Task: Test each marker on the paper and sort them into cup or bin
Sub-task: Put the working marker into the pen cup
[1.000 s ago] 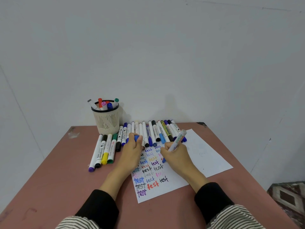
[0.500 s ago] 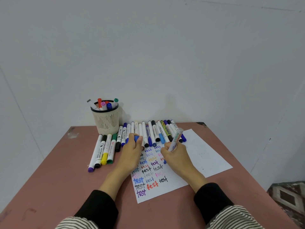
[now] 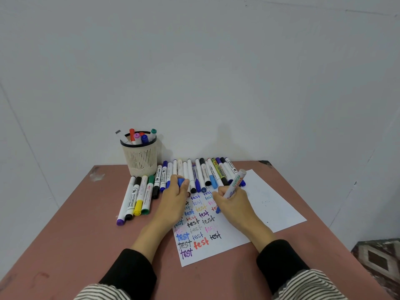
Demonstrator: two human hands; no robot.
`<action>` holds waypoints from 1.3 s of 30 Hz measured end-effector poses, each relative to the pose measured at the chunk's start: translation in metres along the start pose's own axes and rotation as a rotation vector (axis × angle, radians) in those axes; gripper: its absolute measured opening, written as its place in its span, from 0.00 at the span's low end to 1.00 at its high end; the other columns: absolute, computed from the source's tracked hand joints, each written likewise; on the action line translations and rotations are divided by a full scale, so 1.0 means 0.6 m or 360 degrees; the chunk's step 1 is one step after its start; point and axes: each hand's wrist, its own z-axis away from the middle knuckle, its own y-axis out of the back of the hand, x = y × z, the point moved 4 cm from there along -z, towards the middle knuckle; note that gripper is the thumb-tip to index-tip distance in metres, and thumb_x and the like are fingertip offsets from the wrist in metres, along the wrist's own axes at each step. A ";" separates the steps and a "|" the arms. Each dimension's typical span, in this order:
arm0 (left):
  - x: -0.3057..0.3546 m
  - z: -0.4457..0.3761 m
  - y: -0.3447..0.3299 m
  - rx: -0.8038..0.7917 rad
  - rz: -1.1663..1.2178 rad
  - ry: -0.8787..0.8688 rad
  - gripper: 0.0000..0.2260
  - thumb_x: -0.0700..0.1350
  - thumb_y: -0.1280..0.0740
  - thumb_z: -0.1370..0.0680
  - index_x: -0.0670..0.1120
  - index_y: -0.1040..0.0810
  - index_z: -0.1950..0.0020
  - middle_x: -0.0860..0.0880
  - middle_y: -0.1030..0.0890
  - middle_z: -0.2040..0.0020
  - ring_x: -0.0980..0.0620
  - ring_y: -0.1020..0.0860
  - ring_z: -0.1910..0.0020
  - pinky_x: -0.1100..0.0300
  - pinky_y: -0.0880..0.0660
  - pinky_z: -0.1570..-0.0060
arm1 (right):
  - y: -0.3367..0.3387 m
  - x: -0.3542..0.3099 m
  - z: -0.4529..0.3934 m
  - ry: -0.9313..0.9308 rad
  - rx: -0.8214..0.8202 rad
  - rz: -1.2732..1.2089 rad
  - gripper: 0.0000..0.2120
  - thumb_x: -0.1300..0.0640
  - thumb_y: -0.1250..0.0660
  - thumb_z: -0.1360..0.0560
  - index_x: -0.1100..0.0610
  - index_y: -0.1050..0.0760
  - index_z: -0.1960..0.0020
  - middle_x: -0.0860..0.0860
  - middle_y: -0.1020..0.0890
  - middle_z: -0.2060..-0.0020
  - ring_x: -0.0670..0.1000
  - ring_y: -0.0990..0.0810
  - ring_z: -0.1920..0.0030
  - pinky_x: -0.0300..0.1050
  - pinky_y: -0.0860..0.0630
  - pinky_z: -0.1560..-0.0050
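The right hand hides the lower barrel of its marker, the left hand covers most of a blue cap and the left column of words on the paper, and both striped sleeves are cut by the bottom edge.

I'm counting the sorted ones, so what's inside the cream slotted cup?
The cream slotted cup holds markers: orange, pink, blue, green and grey caps poke out. Their barrels and anything lower are hidden.
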 end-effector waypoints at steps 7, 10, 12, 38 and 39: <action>0.001 0.000 0.001 -0.0004 0.0001 -0.0013 0.07 0.52 0.46 0.17 0.50 0.33 0.48 0.49 0.27 0.63 0.55 0.31 0.67 0.61 0.33 0.64 | 0.006 -0.002 -0.001 -0.0001 0.0071 -0.0053 0.21 0.61 0.37 0.23 0.55 0.41 0.71 0.46 0.35 0.77 0.45 0.32 0.73 0.41 0.26 0.63; 0.002 0.000 0.000 -0.0008 0.0010 -0.0004 0.07 0.52 0.46 0.17 0.50 0.33 0.48 0.49 0.28 0.64 0.55 0.32 0.67 0.62 0.33 0.65 | 0.010 -0.002 -0.001 0.0026 0.0077 -0.0083 0.20 0.61 0.37 0.23 0.56 0.40 0.70 0.47 0.36 0.76 0.42 0.35 0.75 0.33 0.29 0.66; 0.001 -0.001 0.000 -0.0008 0.0001 0.0000 0.08 0.52 0.46 0.17 0.49 0.33 0.48 0.48 0.27 0.64 0.54 0.31 0.67 0.61 0.33 0.65 | 0.011 -0.002 -0.001 0.0039 0.0075 -0.0078 0.20 0.61 0.37 0.22 0.57 0.40 0.70 0.48 0.37 0.76 0.42 0.36 0.76 0.30 0.31 0.69; 0.001 0.000 0.000 -0.0026 -0.0048 0.0012 0.08 0.52 0.46 0.17 0.49 0.33 0.48 0.48 0.26 0.62 0.54 0.30 0.65 0.60 0.32 0.63 | 0.011 0.007 -0.003 -0.0122 0.0104 0.0021 0.17 0.60 0.37 0.24 0.55 0.38 0.69 0.49 0.32 0.74 0.45 0.32 0.73 0.38 0.31 0.66; 0.000 0.000 0.000 -0.0025 -0.0050 0.0014 0.08 0.52 0.46 0.17 0.50 0.33 0.48 0.48 0.26 0.62 0.54 0.30 0.65 0.60 0.32 0.63 | 0.011 0.007 -0.003 -0.0129 0.0111 -0.0001 0.18 0.60 0.37 0.23 0.55 0.38 0.69 0.49 0.32 0.74 0.44 0.32 0.74 0.37 0.30 0.65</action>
